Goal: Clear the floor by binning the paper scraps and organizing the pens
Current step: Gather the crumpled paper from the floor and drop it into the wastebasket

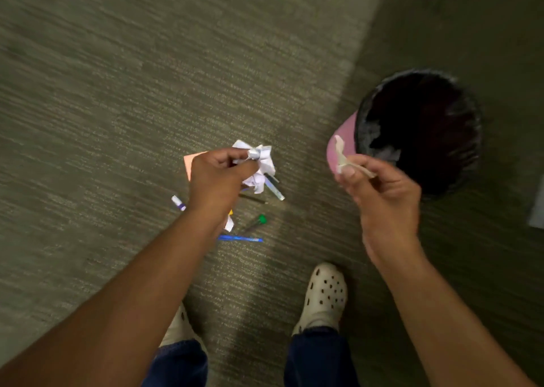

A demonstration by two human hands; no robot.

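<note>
My left hand (219, 174) is shut on a crumpled white paper ball (263, 166), held above the carpet. My right hand (379, 186) pinches a small pale paper scrap (343, 158) just left of the pink bin (343, 139), which has a black liner (421, 127). Below my left hand lie an orange sticky note (190, 163), a small white scrap (229, 224), a blue pen (240, 238), a green-capped pen (256, 221), a purple-and-white marker (178, 203), a dark pen (253, 198) and a clear pen (275, 189). My left forearm hides part of this pile.
Grey-green carpet (117, 92) covers the floor. My feet in white clogs (323, 295) stand near the bottom of the view, just below the pens. A pale object (538, 207) shows at the right edge.
</note>
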